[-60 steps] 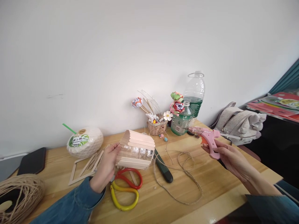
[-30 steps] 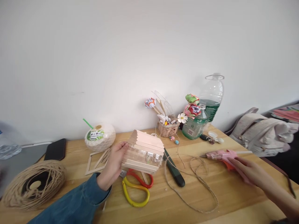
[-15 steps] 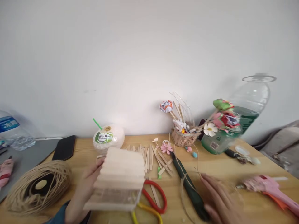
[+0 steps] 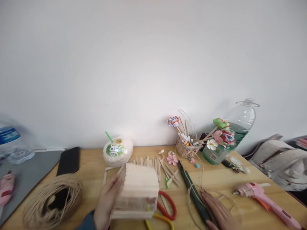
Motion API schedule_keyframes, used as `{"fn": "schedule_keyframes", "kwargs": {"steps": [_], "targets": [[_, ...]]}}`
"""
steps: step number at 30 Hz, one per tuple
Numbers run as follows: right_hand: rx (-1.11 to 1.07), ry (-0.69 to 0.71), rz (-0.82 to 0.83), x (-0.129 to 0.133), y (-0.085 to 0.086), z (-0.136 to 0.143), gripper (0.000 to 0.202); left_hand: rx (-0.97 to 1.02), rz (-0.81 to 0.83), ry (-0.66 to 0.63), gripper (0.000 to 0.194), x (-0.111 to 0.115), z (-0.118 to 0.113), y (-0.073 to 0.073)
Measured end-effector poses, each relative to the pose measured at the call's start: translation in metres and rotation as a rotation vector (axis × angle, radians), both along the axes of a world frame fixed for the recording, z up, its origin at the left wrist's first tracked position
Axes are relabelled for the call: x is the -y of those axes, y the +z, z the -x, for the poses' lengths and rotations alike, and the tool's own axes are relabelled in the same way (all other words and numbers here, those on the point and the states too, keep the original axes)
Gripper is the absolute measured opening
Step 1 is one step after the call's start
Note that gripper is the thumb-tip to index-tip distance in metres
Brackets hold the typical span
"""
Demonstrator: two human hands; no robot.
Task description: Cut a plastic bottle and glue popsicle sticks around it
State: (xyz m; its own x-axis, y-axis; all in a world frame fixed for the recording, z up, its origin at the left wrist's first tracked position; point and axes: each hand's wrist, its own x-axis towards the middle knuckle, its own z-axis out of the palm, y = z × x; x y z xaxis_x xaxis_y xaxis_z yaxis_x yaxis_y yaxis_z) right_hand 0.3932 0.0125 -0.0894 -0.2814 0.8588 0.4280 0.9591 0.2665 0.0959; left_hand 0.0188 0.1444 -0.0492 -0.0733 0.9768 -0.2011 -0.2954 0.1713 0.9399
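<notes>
My left hand (image 4: 108,195) is closed around the left side of a small craft-stick box (image 4: 141,179). The box is pale wood with a ribbed top and a clear-looking strip low on its front. Flat on the table, fingers stretched, my right hand (image 4: 220,210) lies against a long dark green object (image 4: 195,196) whose kind I cannot make out. A loose strand of twine (image 4: 189,195) crosses that object and runs beside the fingers. Scissors (image 4: 171,204) with red and yellow handles lie partly hidden behind the box.
Loose craft sticks (image 4: 158,167) lie behind the box. At left are a twine ball (image 4: 54,203), a phone (image 4: 68,160) and a wrapped coconut (image 4: 118,150). A pink glue gun (image 4: 266,198) lies right. A flower basket (image 4: 187,148) and a large bottle (image 4: 240,127) stand at the back.
The view has tilted up and turned slightly left, so things sit lower. The box stays in my left hand, and my right hand stays flat by the dark green object.
</notes>
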Motion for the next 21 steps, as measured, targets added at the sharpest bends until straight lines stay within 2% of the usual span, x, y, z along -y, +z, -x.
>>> {"fn": "schedule_keyframes", "kwargs": {"steps": [3, 6, 9, 12, 16, 21], "targets": [[0.055, -0.063, -0.126, 0.002, 0.01, 0.007, 0.045, 0.05, -0.013, -0.009, 0.038, 0.009, -0.012, 0.012], [0.102, -0.013, -0.168, -0.002, 0.021, 0.017, 0.032, 0.087, -0.067, -0.031, 0.045, 0.024, -0.018, 0.018], [0.108, 0.051, -0.125, -0.014, 0.033, 0.033, 0.028, 0.073, -0.085, -0.016, 0.047, 0.04, -0.019, 0.015], [0.114, 0.041, -0.091, -0.032, 0.036, 0.041, 0.02, 0.047, -0.074, -0.002, 0.047, 0.053, -0.018, 0.006], [0.146, -0.012, -0.094, -0.058, 0.021, 0.02, 0.022, 0.019, -0.053, 0.053, 0.045, 0.054, -0.016, -0.004], [0.231, 0.073, -0.13, -0.087, 0.003, -0.029, 0.025, 0.022, -0.03, 0.154, 0.042, 0.032, -0.034, 0.0]]}}
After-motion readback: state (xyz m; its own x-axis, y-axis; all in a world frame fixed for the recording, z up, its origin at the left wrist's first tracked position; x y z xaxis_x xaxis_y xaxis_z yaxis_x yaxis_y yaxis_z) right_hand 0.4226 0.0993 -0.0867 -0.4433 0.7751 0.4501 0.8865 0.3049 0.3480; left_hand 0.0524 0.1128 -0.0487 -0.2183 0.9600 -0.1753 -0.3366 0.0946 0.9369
